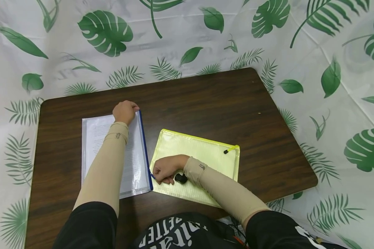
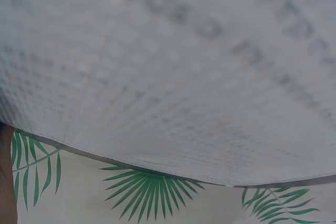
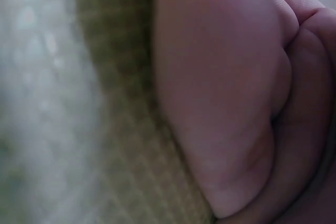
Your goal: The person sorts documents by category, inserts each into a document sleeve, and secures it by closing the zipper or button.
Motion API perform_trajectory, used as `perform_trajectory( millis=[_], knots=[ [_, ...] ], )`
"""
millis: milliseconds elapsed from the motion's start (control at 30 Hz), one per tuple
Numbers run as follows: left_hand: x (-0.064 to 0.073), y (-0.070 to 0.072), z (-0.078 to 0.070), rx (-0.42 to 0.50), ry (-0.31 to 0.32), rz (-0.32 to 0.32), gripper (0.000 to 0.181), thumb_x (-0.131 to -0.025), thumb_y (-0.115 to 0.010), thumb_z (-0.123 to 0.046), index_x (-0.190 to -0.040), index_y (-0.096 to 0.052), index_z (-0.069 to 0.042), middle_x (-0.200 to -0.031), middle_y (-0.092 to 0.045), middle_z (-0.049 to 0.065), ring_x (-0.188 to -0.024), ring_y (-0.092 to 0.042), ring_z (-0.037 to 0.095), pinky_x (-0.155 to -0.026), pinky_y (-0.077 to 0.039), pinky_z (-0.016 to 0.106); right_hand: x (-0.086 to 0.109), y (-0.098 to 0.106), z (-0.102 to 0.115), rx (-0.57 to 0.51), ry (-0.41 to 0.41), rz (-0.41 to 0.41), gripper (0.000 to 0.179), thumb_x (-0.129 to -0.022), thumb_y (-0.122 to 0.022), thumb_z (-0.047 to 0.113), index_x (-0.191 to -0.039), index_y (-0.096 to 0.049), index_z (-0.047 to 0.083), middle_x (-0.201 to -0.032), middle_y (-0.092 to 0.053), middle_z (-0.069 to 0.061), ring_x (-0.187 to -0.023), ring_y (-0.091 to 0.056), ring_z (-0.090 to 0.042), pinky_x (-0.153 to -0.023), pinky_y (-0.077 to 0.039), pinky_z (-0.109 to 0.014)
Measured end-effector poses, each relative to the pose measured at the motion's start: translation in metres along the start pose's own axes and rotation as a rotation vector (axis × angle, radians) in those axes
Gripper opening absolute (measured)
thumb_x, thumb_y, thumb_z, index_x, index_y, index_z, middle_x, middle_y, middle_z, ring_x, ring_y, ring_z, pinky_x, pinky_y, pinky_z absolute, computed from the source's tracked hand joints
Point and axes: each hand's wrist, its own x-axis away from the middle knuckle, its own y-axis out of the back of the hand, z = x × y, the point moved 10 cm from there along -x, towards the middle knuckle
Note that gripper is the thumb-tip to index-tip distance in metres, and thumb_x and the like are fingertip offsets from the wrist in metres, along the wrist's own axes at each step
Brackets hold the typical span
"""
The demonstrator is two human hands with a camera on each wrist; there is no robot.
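Note:
A clear zip pouch (image 1: 93,138) with a blue zipper edge lies on the left of the table, printed paper showing through it. At its far right corner my left hand (image 1: 124,111) pinches the zipper end. Close to the near end of the zipper, my right hand (image 1: 167,168) has curled fingers that pinch the blue pull; the fingertips are partly hidden. Under the right hand and forearm lies a yellow zip pouch (image 1: 202,148). In the left wrist view the mesh-textured pouch (image 2: 157,87) fills most of the picture. Yellow mesh (image 3: 136,129) borders the right palm (image 3: 220,93) in the right wrist view.
The dark wooden table (image 1: 205,100) has rounded corners. A yellow zipper pull with a black end (image 1: 226,151) sits at the yellow pouch's far right corner. A small black object (image 1: 181,178) is beside the right wrist. Leaf-patterned cloth (image 1: 174,45) surrounds the table.

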Motion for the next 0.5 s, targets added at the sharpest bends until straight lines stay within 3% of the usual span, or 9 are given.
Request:
perform_trajectory(
  millis=[500],
  knots=[
    [0.0021, 0.0016, -0.0032, 0.000, 0.004, 0.013, 0.029, -0.102, -0.061, -0.029, -0.106, -0.079, -0.007, -0.110, -0.074, 0.017, -0.102, -0.068, 0.043, -0.081, -0.053, 0.057, 0.0012, 0.0016, 0.0004, -0.002, 0.002, 0.004, 0.027, -0.097, -0.051, 0.000, -0.079, -0.072, -0.003, -0.054, -0.060, -0.009, -0.043, -0.058, -0.016, -0.045, -0.045, -0.022]
  ],
)
